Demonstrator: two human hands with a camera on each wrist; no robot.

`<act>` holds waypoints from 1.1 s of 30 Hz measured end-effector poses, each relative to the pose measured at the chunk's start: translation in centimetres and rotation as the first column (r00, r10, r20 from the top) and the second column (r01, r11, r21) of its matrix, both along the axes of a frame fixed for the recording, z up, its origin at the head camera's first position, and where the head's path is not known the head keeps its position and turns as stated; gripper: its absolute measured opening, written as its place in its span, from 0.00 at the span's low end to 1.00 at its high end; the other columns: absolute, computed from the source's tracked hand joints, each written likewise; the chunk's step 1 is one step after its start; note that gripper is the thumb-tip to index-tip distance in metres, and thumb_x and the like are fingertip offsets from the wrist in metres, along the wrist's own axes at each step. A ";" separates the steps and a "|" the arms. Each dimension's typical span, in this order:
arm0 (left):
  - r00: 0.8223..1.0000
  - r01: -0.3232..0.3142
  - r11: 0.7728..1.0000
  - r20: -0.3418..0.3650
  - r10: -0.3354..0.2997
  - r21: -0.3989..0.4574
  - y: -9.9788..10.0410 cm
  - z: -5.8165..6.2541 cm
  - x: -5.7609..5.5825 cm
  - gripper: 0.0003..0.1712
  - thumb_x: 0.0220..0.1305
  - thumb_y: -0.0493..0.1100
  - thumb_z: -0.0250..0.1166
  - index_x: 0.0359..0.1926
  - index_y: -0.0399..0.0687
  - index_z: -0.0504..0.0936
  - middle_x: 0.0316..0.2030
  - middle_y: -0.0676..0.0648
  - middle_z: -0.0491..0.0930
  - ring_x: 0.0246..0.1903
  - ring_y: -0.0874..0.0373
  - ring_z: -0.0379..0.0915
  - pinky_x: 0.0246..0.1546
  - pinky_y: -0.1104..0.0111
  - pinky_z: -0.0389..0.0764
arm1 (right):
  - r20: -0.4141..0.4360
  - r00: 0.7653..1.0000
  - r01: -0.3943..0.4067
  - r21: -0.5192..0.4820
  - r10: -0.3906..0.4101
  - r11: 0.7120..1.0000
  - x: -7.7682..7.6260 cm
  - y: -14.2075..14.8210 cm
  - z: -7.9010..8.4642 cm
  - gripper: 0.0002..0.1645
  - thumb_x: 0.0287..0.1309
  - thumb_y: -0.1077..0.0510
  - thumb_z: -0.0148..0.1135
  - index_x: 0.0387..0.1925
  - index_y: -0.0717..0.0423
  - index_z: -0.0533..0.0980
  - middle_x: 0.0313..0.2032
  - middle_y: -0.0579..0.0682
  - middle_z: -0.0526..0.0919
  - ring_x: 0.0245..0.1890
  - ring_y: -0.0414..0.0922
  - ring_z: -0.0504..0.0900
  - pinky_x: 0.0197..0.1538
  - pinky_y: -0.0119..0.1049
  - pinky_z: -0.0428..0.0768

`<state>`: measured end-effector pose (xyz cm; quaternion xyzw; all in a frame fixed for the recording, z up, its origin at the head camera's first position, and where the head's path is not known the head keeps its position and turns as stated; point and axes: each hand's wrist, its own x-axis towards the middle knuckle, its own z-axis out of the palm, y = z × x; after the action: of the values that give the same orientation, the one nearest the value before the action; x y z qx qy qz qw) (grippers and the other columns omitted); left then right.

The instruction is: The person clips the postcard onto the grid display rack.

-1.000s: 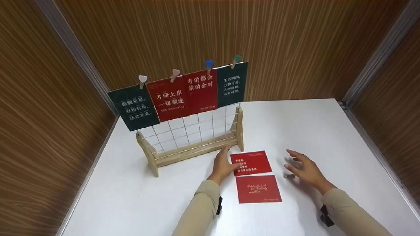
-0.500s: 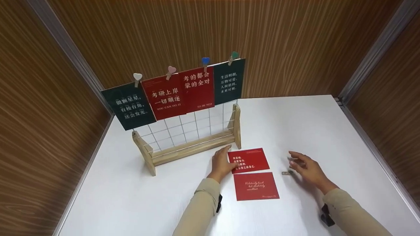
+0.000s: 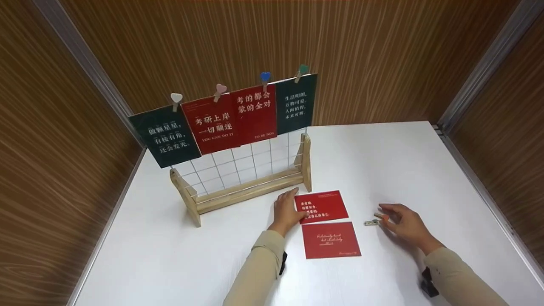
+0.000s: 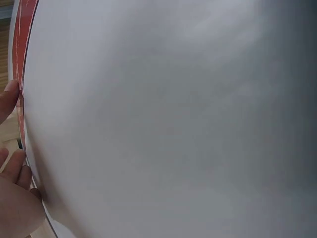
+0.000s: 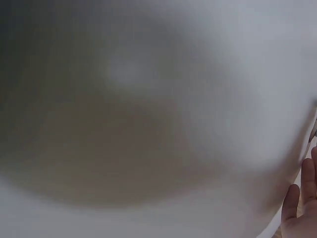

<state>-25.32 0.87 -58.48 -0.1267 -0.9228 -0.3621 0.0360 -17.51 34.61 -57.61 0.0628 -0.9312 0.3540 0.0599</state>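
Note:
My left hand (image 3: pixel 287 212) rests at the left edge of the upper red card (image 3: pixel 326 205), its thumb over the printed text. A second red card (image 3: pixel 331 240) lies flat just below it. In the head view my right hand (image 3: pixel 409 224) pinches a small wooden clothespin (image 3: pixel 379 216) with an orange-red end between thumb and forefinger. Another clothespin (image 3: pixel 371 222) lies on the table beside those fingertips. The left wrist view catches fingers (image 4: pixel 10 99) along a thin red strip of card; the right wrist view shows only part of the hand (image 5: pixel 303 213) at its edge.
A wire grid rack (image 3: pixel 250 193) on wooden feet stands behind the cards. Green and red cards hang from it, among them a dark green card (image 3: pixel 165 136), under heart-topped clothespins such as a blue one (image 3: pixel 265 80). Wood-grain panels (image 3: pixel 272 42) surround the white table (image 3: pixel 140 255).
My right hand has moved slightly down and picked up an orange-red clothespin between thumb and forefinger. My left hand stays at the upper card. The head view has shifted a little.

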 end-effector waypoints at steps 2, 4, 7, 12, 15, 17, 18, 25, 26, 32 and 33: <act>1.000 0.001 1.000 -0.004 -0.001 -0.002 0.0 0.0 -0.1 0.47 0.41 0.46 0.79 0.64 0.42 0.69 0.56 0.44 0.74 0.58 0.46 0.66 0.60 0.54 0.63 | -0.010 1.000 0.001 0.000 -0.001 1.000 0.0 0.1 0.0 0.24 0.50 0.65 0.70 0.51 0.64 0.77 0.49 0.61 0.79 0.54 0.60 0.74 0.56 0.54 0.70; 1.000 0.002 1.000 -0.007 -0.002 -0.002 0.1 0.1 -0.2 0.47 0.42 0.46 0.79 0.64 0.42 0.69 0.56 0.45 0.75 0.58 0.47 0.66 0.60 0.54 0.63 | -0.017 1.000 0.002 -0.001 -0.002 1.000 0.0 0.2 -0.1 0.22 0.49 0.66 0.71 0.49 0.64 0.79 0.48 0.61 0.79 0.53 0.60 0.74 0.55 0.55 0.71; 1.000 0.005 1.000 -0.013 -0.005 -0.001 0.1 0.1 -0.3 0.46 0.42 0.45 0.79 0.64 0.43 0.70 0.55 0.46 0.76 0.57 0.47 0.66 0.60 0.54 0.64 | -0.026 1.000 -0.004 0.004 0.004 1.000 0.0 0.4 -0.1 0.20 0.48 0.67 0.71 0.46 0.64 0.80 0.48 0.61 0.79 0.53 0.60 0.75 0.55 0.55 0.72; 1.000 0.004 1.000 -0.019 -0.004 -0.008 0.1 0.1 -0.5 0.46 0.41 0.45 0.79 0.63 0.43 0.70 0.53 0.46 0.76 0.56 0.47 0.67 0.59 0.54 0.64 | -0.030 0.999 -0.014 0.010 0.014 1.000 -0.2 0.5 -0.1 0.17 0.49 0.67 0.71 0.44 0.64 0.81 0.48 0.60 0.79 0.52 0.60 0.75 0.54 0.56 0.73; 1.000 0.007 1.000 -0.024 -0.007 -0.010 0.1 0.1 -0.5 0.46 0.40 0.45 0.79 0.63 0.43 0.71 0.53 0.45 0.76 0.56 0.47 0.67 0.59 0.54 0.64 | -0.025 1.000 -0.011 0.017 0.012 1.000 -0.3 0.5 -0.1 0.16 0.49 0.67 0.71 0.43 0.64 0.82 0.47 0.61 0.79 0.52 0.62 0.75 0.54 0.57 0.73; 1.000 0.010 1.000 -0.025 -0.010 -0.005 0.1 0.2 -0.5 0.46 0.40 0.44 0.79 0.62 0.43 0.71 0.53 0.45 0.76 0.56 0.47 0.67 0.59 0.53 0.64 | -0.022 1.000 -0.008 0.025 0.008 1.000 -0.3 0.5 -0.1 0.15 0.49 0.67 0.70 0.42 0.64 0.82 0.47 0.62 0.78 0.52 0.62 0.74 0.54 0.58 0.72; 1.000 0.012 1.000 -0.023 -0.012 0.002 0.1 0.2 -0.5 0.46 0.40 0.44 0.79 0.63 0.43 0.71 0.52 0.45 0.76 0.56 0.47 0.67 0.59 0.53 0.64 | -0.021 1.000 -0.005 0.028 0.006 1.000 -0.3 0.5 -0.1 0.15 0.49 0.67 0.70 0.41 0.64 0.82 0.47 0.62 0.78 0.52 0.63 0.74 0.54 0.58 0.72; 0.999 0.041 0.995 0.004 -0.041 0.086 0.1 0.2 -0.7 0.47 0.40 0.38 0.79 0.64 0.40 0.69 0.53 0.42 0.73 0.55 0.46 0.67 0.59 0.55 0.64 | -0.036 0.999 0.000 0.029 0.001 1.000 -0.4 0.4 -0.2 0.13 0.49 0.67 0.70 0.40 0.63 0.82 0.46 0.61 0.79 0.51 0.62 0.75 0.54 0.58 0.72; 0.999 0.046 0.994 0.008 -0.047 0.101 0.1 0.2 -0.8 0.47 0.40 0.37 0.78 0.64 0.40 0.69 0.53 0.42 0.72 0.55 0.46 0.67 0.59 0.56 0.65 | -0.041 0.999 0.000 0.029 0.001 1.000 -0.4 0.4 -0.2 0.13 0.49 0.67 0.70 0.39 0.63 0.83 0.46 0.60 0.79 0.51 0.62 0.75 0.53 0.58 0.72; 0.997 0.063 0.982 0.036 -0.071 0.175 0.0 0.0 -0.7 0.47 0.39 0.32 0.77 0.64 0.39 0.68 0.52 0.42 0.72 0.54 0.47 0.68 0.59 0.59 0.66 | -0.021 1.000 0.012 0.015 -0.012 1.000 -0.2 0.5 -0.6 0.13 0.49 0.68 0.70 0.39 0.62 0.83 0.47 0.61 0.79 0.52 0.62 0.74 0.54 0.57 0.72; 0.996 0.066 0.981 0.041 -0.075 0.184 0.0 0.0 -0.7 0.48 0.39 0.32 0.77 0.65 0.39 0.68 0.52 0.42 0.72 0.54 0.47 0.68 0.59 0.59 0.67 | -0.014 1.000 0.014 0.011 -0.014 1.000 -0.1 0.5 -0.7 0.13 0.49 0.68 0.70 0.39 0.62 0.83 0.47 0.61 0.79 0.52 0.62 0.74 0.54 0.57 0.72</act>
<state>-25.99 0.83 -58.51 -0.1469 -0.8812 -0.4492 0.0127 -17.65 35.15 -58.27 0.0592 -0.9331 0.3481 0.0682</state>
